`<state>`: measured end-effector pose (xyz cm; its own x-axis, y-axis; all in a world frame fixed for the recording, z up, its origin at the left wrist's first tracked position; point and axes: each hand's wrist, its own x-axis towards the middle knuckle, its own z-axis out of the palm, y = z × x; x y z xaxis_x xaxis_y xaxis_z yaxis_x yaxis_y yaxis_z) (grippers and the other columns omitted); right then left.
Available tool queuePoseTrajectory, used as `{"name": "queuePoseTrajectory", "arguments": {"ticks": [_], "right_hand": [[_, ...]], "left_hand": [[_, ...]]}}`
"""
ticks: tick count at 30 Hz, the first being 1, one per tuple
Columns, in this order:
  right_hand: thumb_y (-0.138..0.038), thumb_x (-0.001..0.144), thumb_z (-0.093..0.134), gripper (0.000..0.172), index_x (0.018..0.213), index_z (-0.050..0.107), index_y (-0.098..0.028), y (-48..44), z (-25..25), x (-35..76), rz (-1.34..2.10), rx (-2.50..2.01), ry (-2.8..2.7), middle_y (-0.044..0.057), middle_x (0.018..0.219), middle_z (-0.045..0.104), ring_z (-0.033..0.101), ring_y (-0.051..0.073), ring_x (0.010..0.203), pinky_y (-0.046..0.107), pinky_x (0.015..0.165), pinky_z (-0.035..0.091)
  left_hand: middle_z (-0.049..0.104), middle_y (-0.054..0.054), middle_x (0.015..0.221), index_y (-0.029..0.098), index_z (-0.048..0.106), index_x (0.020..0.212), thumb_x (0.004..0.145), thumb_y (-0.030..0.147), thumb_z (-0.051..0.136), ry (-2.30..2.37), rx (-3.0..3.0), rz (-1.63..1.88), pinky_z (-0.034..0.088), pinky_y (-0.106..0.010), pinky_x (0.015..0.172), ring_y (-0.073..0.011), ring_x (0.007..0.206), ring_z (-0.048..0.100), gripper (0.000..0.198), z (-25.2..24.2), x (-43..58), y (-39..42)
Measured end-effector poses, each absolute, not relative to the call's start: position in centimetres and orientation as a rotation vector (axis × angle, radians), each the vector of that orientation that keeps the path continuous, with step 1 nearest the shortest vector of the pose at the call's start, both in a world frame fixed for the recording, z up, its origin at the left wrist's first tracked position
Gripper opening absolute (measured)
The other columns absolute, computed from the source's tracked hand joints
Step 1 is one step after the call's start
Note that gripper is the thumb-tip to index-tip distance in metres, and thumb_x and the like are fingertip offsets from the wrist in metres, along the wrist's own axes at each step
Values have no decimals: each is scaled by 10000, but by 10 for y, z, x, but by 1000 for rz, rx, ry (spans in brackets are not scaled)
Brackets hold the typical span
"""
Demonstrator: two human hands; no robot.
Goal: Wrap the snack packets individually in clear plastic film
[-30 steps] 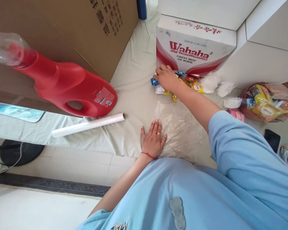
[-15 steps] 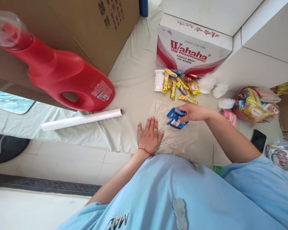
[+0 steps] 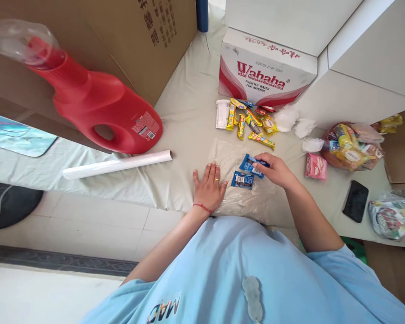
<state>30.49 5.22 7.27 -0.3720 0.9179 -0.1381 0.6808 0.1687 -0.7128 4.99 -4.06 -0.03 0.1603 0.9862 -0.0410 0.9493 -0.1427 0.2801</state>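
Note:
My left hand [image 3: 208, 189] lies flat with its fingers stretched out, pressing the left edge of a sheet of clear plastic film [image 3: 253, 202] against the cloth-covered surface. Between thumb and fingers, my right hand [image 3: 272, 168] grips a blue snack packet [image 3: 248, 164] above the film. A second blue snack packet [image 3: 242, 180] rests on the film, just below and left of the held one. Beyond the film, several yellow snack packets [image 3: 241, 126] lie in a loose group.
A Wahaba-style carton [image 3: 266, 67] stands behind the snacks. To the left are a large red bottle [image 3: 111, 112] and a white roll [image 3: 118, 165]. On the right sit a pink packet [image 3: 315, 167], a basket of snacks [image 3: 330, 157] and a black phone [image 3: 355, 201].
Both blue packets were together at my right hand; now one lies on the film and the other stays in my fingers, slightly to the right. My left hand keeps its place.

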Motion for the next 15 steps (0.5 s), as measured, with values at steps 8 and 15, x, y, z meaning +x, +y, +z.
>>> {"name": "queuePoseTrajectory", "arguments": {"ticks": [8, 15], "right_hand": [[-373, 1010, 557, 379, 1242, 754, -148, 29, 48, 288, 717, -1527, -2404, 160, 1173, 733, 621, 307, 1118, 464, 1059, 426], [-445, 869, 800, 678, 1457, 608, -164, 0, 54, 276, 491, -1634, -2581, 180, 1421, 628, 456, 388, 1358, 501, 1117, 399]], "left_hand": [[289, -155, 1734, 150, 328, 1662, 1073, 461, 312, 1874, 2207, 247, 48, -700, 1303, -313, 1625, 273, 666, 0, 51, -40], [279, -146, 1738, 108, 344, 1645, 1076, 463, 285, 1870, 2206, 259, 48, -699, 1306, -282, 1628, 263, 673, 1, 50, -39]]}}
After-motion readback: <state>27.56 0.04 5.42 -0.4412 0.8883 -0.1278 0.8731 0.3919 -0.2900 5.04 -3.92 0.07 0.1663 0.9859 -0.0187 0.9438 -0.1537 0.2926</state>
